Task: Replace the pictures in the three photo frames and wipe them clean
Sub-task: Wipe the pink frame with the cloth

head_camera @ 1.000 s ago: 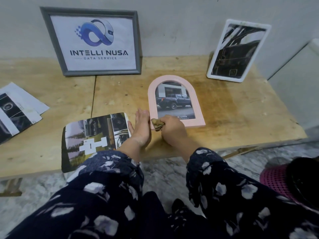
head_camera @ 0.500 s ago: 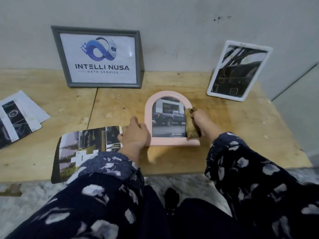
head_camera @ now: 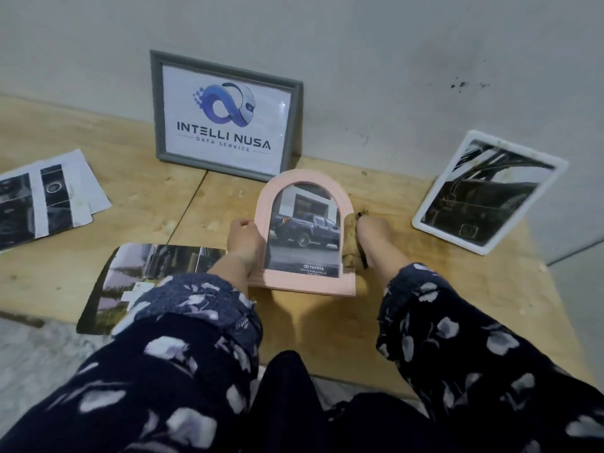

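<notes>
fingers: your left hand (head_camera: 244,240) grips the pink frame (head_camera: 305,284), right hand (head_camera: 371,238) clutches the cloth (head_camera: 350,238) mid-frame | step: wiping its right edge | next: looks like you drag it along the arch

Your left hand (head_camera: 244,239) grips the left edge of the pink arched frame (head_camera: 305,282), which stands tilted on the wooden table (head_camera: 441,289) and shows a dark pickup truck. Your right hand (head_camera: 372,237) presses a brownish cloth (head_camera: 350,243) against the frame's right edge. Behind it, a grey frame (head_camera: 294,125) with a logo print and a white frame (head_camera: 490,191) lean against the wall. Loose prints (head_camera: 157,266) lie to the left.
</notes>
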Action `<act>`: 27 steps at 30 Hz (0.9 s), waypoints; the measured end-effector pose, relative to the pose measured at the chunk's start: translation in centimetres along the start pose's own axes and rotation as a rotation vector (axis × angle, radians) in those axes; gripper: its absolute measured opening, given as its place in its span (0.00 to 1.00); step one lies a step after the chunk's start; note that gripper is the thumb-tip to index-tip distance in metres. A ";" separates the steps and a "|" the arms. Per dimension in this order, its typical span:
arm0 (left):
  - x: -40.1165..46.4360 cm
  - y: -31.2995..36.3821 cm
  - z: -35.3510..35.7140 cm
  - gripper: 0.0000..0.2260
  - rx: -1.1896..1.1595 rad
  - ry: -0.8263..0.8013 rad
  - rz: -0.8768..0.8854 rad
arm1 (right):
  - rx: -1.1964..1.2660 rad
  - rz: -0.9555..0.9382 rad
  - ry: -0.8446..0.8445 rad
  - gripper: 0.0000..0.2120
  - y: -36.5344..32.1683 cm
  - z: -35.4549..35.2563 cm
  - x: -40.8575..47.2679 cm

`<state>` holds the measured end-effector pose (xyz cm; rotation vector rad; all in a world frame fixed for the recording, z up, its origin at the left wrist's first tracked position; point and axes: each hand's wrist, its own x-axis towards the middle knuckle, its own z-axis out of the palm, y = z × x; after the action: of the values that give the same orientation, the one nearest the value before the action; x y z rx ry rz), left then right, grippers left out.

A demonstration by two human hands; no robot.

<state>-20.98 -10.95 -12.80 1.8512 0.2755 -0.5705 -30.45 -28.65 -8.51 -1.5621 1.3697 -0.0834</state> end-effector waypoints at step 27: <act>10.0 2.1 -35.2 0.18 -0.201 0.682 0.075 | -1.143 -0.894 -0.369 0.22 -10.3 31.3 -8.1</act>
<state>-2.73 20.31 -7.02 1.7964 0.6827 0.1578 -6.71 -4.74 -12.18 -2.8543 0.2518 0.5061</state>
